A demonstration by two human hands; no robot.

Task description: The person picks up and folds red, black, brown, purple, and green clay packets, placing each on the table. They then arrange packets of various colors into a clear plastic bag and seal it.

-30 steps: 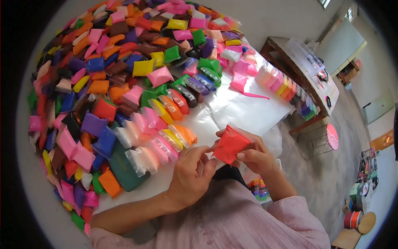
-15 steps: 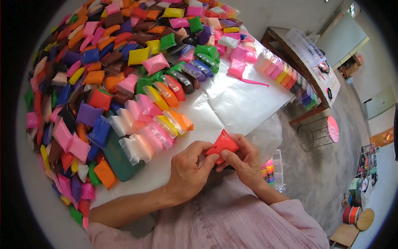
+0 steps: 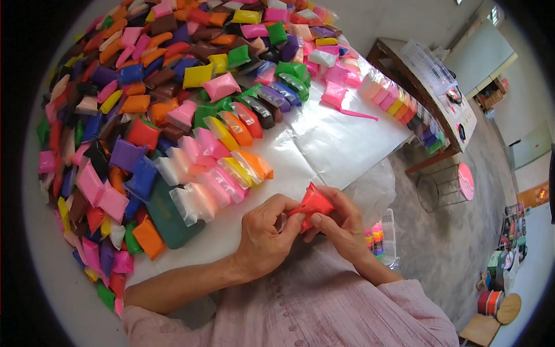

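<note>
A red packet (image 3: 313, 202) is pinched between both hands just above my lap, near the table's front edge. My left hand (image 3: 268, 234) grips its left side with thumb and fingers. On the right side, my right hand (image 3: 340, 222) holds it, the thumb lying on its front. Left of and beyond the hands, clear-wrapped packets lie in overlapping rows, with an orange packet (image 3: 254, 164) and a pale peach packet (image 3: 193, 202) among them. Part of a dark green case (image 3: 173, 222) shows under the packets.
A large heap of coloured packets (image 3: 139, 104) covers the left of the white table sheet (image 3: 312, 141). A pink tool (image 3: 358, 114) lies further back. At the right are a wooden table (image 3: 445, 118), a stool (image 3: 464, 180) and a white basket (image 3: 388, 231).
The red packet has tilted and its shape has changed a little between my fingers. The whole view has shifted slightly.
</note>
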